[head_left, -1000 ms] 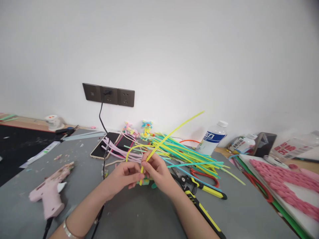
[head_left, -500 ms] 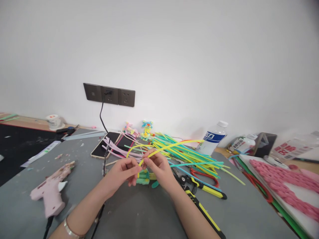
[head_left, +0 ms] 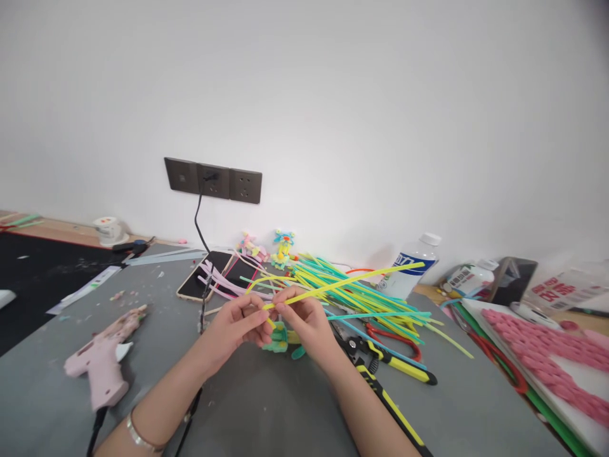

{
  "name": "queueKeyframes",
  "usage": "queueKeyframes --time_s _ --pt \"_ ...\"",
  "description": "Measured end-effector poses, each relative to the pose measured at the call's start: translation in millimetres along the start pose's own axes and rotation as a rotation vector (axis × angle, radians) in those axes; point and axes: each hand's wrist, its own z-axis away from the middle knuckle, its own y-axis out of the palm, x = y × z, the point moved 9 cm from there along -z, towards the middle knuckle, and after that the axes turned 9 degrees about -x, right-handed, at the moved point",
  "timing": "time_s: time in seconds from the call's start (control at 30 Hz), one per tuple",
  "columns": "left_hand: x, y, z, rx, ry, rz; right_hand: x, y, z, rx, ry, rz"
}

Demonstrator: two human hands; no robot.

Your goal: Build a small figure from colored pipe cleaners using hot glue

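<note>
First inspector: You have one long, thin yellow stem (head_left: 361, 280) in hand, one pink plastic glue gun (head_left: 105, 365), one pair of black-and-yellow-handled pliers (head_left: 402, 367) and two small multicoloured figures (head_left: 284, 249). The heaped yellow and teal stems (head_left: 380, 308) overlap too much to count.

Second inspector: Your left hand (head_left: 238, 327) and right hand (head_left: 308, 322) both pinch the yellow stem near its lower end, between thumb and fingers; a short bit shows below your left fingertips.

First inspector: A second ago its free end stood higher; now it slants lower, crossing in front of your clear, white-capped bottle (head_left: 397, 287).
</note>
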Motion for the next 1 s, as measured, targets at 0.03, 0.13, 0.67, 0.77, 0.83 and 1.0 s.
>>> queueKeyframes --time_s 0.03,0.13,0.67,0.77,0.83,1.0 --pt "-1 -0.7 0 -0.011 0.009 0.005 1 0 1 0.005 -0.001 0.007" --pt "-6 -3.2 0 -0.039 0.046 0.014 3 1 2 0.015 -0.008 0.032" --pt "-13 -9.7 2 -0.099 0.148 0.075 12 4 2 0.085 -0.104 0.077" --pt "-11 -8.8 2 -0.098 0.131 0.065 13 2 2 0.092 -0.099 0.073" --pt "-10 -8.8 1 -0.107 0.125 0.055 14 2 2 0.103 -0.107 0.081" --pt "-9 -9.9 1 -0.143 0.118 0.064 18 4 3 0.126 -0.131 0.125"
